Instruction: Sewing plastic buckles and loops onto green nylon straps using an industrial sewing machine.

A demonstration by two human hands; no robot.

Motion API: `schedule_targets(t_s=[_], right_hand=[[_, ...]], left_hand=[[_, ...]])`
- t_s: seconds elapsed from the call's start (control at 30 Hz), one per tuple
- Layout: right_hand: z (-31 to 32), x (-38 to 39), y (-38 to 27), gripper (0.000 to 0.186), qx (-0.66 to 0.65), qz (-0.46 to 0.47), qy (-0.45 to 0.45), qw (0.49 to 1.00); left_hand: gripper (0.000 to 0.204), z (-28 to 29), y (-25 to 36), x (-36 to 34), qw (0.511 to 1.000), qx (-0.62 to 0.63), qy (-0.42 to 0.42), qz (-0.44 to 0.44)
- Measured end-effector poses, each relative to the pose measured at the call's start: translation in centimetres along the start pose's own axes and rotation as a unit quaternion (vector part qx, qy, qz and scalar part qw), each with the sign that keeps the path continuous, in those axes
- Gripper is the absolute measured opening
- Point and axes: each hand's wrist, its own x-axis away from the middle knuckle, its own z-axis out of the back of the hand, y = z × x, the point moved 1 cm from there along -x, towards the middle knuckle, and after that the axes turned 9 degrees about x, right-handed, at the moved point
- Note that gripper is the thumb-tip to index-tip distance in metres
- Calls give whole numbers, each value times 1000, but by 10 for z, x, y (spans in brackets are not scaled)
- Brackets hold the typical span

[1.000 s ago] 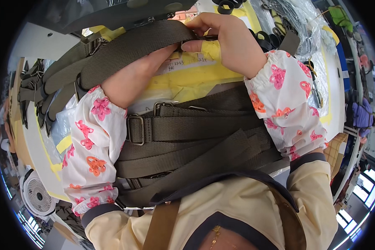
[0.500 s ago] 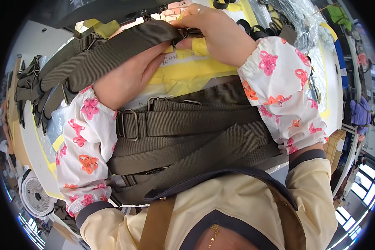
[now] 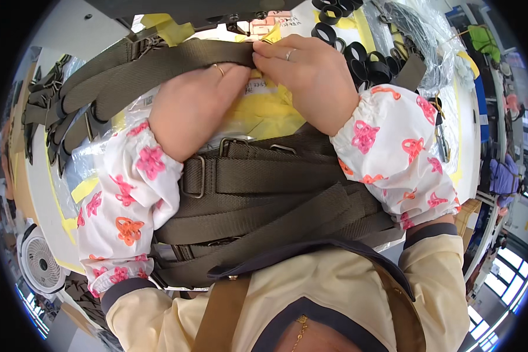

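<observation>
A dark olive webbing strap runs from the left to a point just in front of the sewing machine. My left hand is closed on the strap's right end from below, and its fingertips are partly hidden behind it. My right hand, wearing a ring, pinches that same end with thumb and fingers, touching the left fingertips. The presser foot sits just beyond my hands. Nearer to me lies a thick pile of olive straps with metal rectangular buckles.
More straps with buckles hang over the table's left side. Black loops cluster at the far right, beside clear plastic wrapping. Yellow tape covers part of the table between my forearms. A white fan stands at lower left.
Both hands have come slightly nearer to me, away from the machine. My left hand has shifted right along the strap, and the metal fitting by my right fingers is now hidden.
</observation>
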Motion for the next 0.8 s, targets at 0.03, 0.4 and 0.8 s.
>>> schedule_targets(t_s=[0.03,0.4,0.8], right_hand=[[0,-1,-1,29,0,3,2,1000],[2,5,-6,31,32,-46,-11,998],[6,1,-6,26,72,-33,-11,997]], left_hand=[[30,2,1,1,991,-31,58,-113],[24,2,-31,-13,973,-43,119,-195],[35,-1,-26,-14,988,26,96,-121]])
